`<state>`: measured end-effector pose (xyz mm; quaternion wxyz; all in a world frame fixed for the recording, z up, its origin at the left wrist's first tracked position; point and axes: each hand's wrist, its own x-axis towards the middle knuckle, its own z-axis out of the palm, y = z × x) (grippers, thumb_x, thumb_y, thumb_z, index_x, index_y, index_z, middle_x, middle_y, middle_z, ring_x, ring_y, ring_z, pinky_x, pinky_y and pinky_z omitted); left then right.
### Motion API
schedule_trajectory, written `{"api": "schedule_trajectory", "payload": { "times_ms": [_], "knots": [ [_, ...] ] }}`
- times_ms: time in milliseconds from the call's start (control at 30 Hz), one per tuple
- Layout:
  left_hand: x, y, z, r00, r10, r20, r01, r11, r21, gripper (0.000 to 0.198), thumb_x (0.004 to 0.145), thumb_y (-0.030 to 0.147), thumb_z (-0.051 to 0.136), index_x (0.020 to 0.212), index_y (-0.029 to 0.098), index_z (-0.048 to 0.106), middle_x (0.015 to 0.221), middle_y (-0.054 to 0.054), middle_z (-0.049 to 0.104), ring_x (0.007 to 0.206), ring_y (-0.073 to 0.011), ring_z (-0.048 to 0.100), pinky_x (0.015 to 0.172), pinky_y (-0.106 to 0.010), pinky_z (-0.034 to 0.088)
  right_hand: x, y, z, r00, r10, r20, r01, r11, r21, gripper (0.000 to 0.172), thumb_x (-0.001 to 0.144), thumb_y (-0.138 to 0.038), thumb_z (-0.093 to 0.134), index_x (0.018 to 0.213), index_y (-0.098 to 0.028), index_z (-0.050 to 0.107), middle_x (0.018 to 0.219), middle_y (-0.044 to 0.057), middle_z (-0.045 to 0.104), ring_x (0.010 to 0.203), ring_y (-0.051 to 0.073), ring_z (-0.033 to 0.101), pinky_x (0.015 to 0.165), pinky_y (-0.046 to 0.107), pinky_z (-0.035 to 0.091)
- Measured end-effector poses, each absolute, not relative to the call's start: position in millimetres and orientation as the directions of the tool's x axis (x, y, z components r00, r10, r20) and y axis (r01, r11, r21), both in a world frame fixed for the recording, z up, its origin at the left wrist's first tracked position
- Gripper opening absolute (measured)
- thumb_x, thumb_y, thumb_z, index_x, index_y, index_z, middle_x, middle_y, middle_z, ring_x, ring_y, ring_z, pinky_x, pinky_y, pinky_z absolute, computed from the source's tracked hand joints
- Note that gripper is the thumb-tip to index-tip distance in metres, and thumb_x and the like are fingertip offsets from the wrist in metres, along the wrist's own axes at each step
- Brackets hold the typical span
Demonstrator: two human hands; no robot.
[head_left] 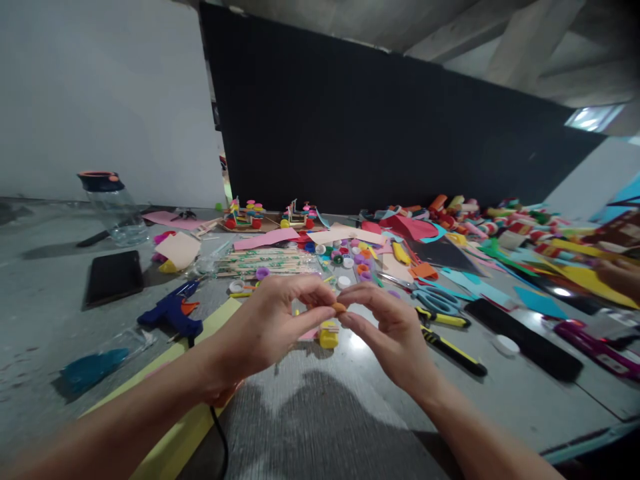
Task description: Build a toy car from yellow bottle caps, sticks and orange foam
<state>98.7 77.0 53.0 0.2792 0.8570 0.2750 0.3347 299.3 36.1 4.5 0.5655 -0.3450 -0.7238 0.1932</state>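
Observation:
My left hand (273, 320) and my right hand (387, 327) meet above the grey table (310, 413), fingertips pinched together on a small orange piece (340, 307). Just below them on the table stands a small yellow piece (329, 335) with a pale striped top. A blue glue gun (173, 312) lies to the left of my left hand, on a long yellow sheet (173, 433). Blue-handled scissors (436, 300) and two yellow-and-black cutters (453, 350) lie right of my right hand.
A black phone (114, 277) and a glass jar (111, 207) sit at the left. Wooden sticks (260, 263), coloured caps (350, 257), paper sheets and small stick models (273, 217) fill the middle and right. A black board (380, 133) stands behind. Another person's hand (620, 277) shows at the right edge.

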Motion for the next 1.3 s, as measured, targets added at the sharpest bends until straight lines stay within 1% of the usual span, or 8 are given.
{"api": "schedule_trajectory", "payload": {
  "times_ms": [200,467,533,633,733,867,1133,1300],
  "knots": [
    [100,76,57,0.677,0.666,0.313,0.277,-0.624,0.730,0.005,0.090,0.029,0.072,0.092,0.024,0.072,0.089,0.007,0.074,0.085,-0.0113,0.068,0.076,-0.023,0.046,299,36,4,-0.118,0.732,0.671,0.295,0.671,-0.680,0.006,0.095,-0.024,0.070,0.089,-0.023,0.070,0.090,-0.001,0.071,0.085,0.015,0.065,0.078,0.030,0.049],
    [106,76,45,0.645,0.691,0.328,0.219,-0.578,0.786,0.011,0.091,0.021,0.067,0.102,0.023,0.069,0.091,0.003,0.074,0.085,-0.0141,0.068,0.075,-0.025,0.049,302,39,2,-0.121,0.763,0.635,0.310,0.637,-0.706,0.010,0.096,-0.028,0.068,0.088,-0.022,0.070,0.087,0.000,0.069,0.082,0.016,0.064,0.075,0.031,0.049],
    [106,77,45,0.650,0.691,0.316,0.227,-0.573,0.788,0.004,0.092,0.023,0.066,0.094,0.022,0.070,0.086,0.003,0.073,0.081,-0.0142,0.066,0.072,-0.025,0.048,302,39,2,-0.122,0.765,0.632,0.311,0.634,-0.708,0.009,0.098,-0.029,0.066,0.092,-0.023,0.070,0.090,0.000,0.070,0.083,0.015,0.065,0.074,0.030,0.051],
    [105,77,48,0.623,0.728,0.287,0.224,-0.517,0.826,0.010,0.092,0.029,0.067,0.087,0.021,0.070,0.082,0.002,0.072,0.079,-0.0149,0.064,0.070,-0.026,0.047,301,39,2,-0.118,0.760,0.639,0.317,0.639,-0.701,0.014,0.101,-0.028,0.060,0.113,-0.025,0.067,0.102,0.003,0.071,0.086,0.016,0.068,0.073,0.030,0.055],
    [104,80,46,0.621,0.761,0.187,0.150,-0.350,0.925,0.010,0.090,0.030,0.070,0.088,0.019,0.070,0.090,0.000,0.074,0.086,-0.0164,0.067,0.074,-0.027,0.049,300,37,3,-0.147,0.712,0.687,0.337,0.689,-0.642,0.028,0.097,-0.026,0.067,0.125,-0.027,0.062,0.107,0.003,0.071,0.092,0.017,0.069,0.080,0.031,0.057],
    [104,87,38,0.681,0.728,0.072,0.018,-0.115,0.993,0.016,0.087,0.031,0.075,0.093,0.019,0.067,0.095,-0.002,0.077,0.088,-0.0165,0.070,0.079,-0.029,0.051,298,35,5,-0.222,0.611,0.760,0.394,0.769,-0.503,0.030,0.091,-0.017,0.074,0.118,-0.025,0.066,0.104,0.003,0.071,0.096,0.018,0.066,0.082,0.031,0.054],
    [101,89,38,0.711,0.703,0.029,0.005,-0.045,0.999,0.021,0.091,0.036,0.071,0.103,0.021,0.063,0.097,-0.002,0.077,0.093,-0.0162,0.071,0.082,-0.031,0.052,299,38,6,-0.236,0.542,0.806,0.433,0.802,-0.412,0.026,0.091,-0.010,0.073,0.113,-0.023,0.066,0.094,0.001,0.070,0.086,0.015,0.065,0.075,0.030,0.054],
    [101,91,38,0.734,0.679,0.014,0.038,-0.061,0.997,0.022,0.094,0.039,0.066,0.100,0.019,0.068,0.096,-0.003,0.074,0.090,-0.0165,0.069,0.084,-0.032,0.052,300,35,9,-0.236,0.520,0.821,0.442,0.809,-0.386,0.028,0.092,-0.009,0.071,0.115,-0.024,0.065,0.104,0.003,0.070,0.096,0.017,0.066,0.082,0.033,0.055]
  ]
}}
